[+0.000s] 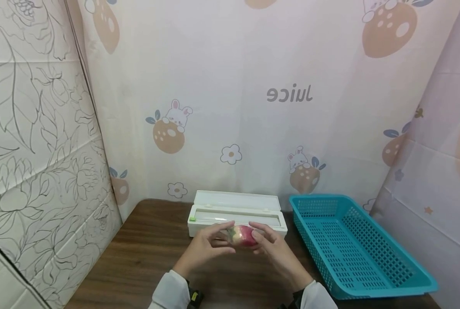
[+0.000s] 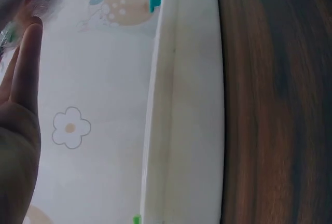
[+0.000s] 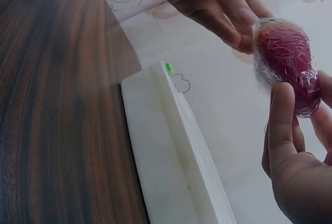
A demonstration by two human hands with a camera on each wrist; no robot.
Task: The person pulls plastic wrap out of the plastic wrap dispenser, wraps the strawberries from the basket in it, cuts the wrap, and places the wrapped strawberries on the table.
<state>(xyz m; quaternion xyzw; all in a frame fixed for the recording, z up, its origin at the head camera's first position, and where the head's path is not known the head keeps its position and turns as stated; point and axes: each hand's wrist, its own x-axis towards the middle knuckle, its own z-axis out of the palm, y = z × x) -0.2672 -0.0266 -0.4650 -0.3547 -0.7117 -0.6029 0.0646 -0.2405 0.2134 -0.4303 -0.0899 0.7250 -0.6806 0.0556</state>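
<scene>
A red and yellow fruit (image 1: 243, 236) wrapped in clear cling film is held up between both hands, above the front of a white box. My left hand (image 1: 205, 246) holds its pale, greenish end. On its red end, my right hand (image 1: 275, 249) grips with thumb and fingers. From the right wrist view, crinkled film shows around the fruit (image 3: 290, 60), and the left fingertips touch its upper end. Only part of the film and fruit appears at the upper left corner of the left wrist view, beside the left hand (image 2: 21, 110).
Behind the hands, the long white box (image 1: 237, 231), apparently a cling film dispenser, stands with its lid raised and a green slider at its left end. To the right is a turquoise plastic basket (image 1: 318, 253). Both sit on a dark wooden table (image 1: 137, 262) against printed fabric walls.
</scene>
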